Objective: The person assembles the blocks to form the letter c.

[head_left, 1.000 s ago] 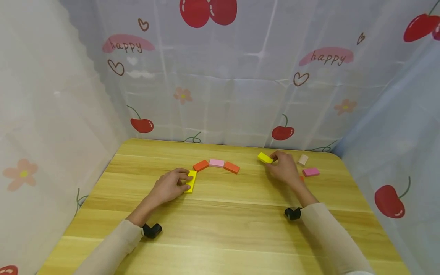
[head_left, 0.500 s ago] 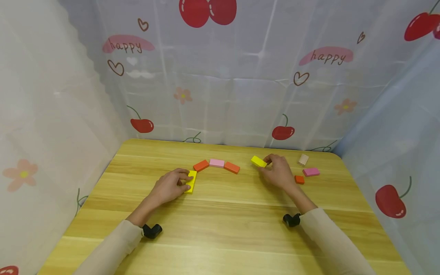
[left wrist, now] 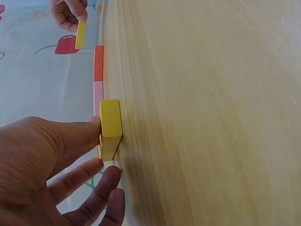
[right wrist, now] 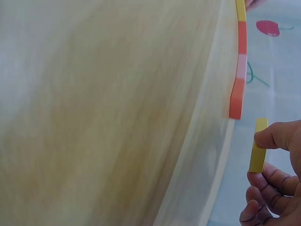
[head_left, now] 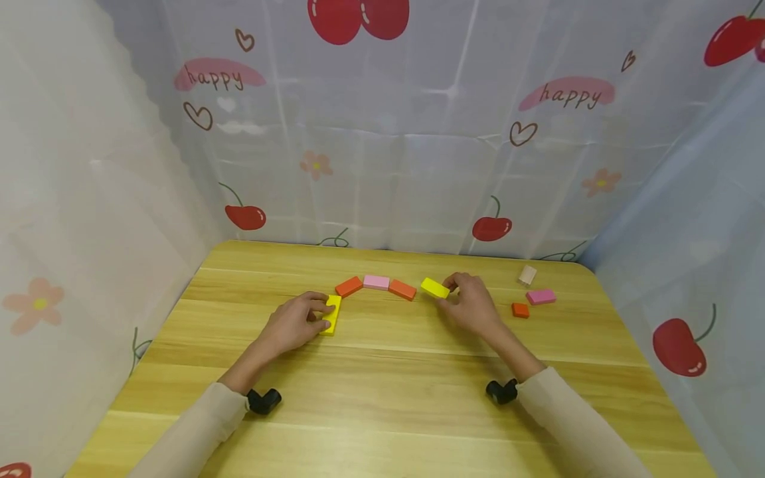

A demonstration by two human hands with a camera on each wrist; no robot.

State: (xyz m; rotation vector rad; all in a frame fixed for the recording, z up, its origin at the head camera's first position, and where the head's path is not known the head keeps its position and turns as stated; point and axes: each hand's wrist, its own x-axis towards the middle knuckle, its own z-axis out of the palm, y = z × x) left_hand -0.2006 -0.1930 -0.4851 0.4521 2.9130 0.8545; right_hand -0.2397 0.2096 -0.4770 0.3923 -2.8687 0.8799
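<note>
My left hand [head_left: 295, 323] holds a yellow block [head_left: 333, 318] lying on the table, at the left end of a curved row. In the left wrist view the thumb touches this yellow block [left wrist: 111, 123] along one side, index fingertip at its end. The row continues with an orange block [head_left: 349, 287], a light pink block [head_left: 376, 283] and a second orange block [head_left: 403, 290]. Just right of them, my right hand [head_left: 473, 304] pinches another yellow block [head_left: 435, 288] between thumb and fingers. That yellow block [right wrist: 257, 147] appears raised off the table in the right wrist view.
At the right of the wooden table [head_left: 382, 398] lie a beige block [head_left: 527, 275], a pink block [head_left: 540, 297] and a small orange block [head_left: 520, 310]. A cherry-printed curtain [head_left: 394, 186] stands along the table's back edge and both sides.
My right hand has carried its yellow block leftward, closer to the row's right end, uncovering the small orange block. The left hand has stayed on its yellow block.
</note>
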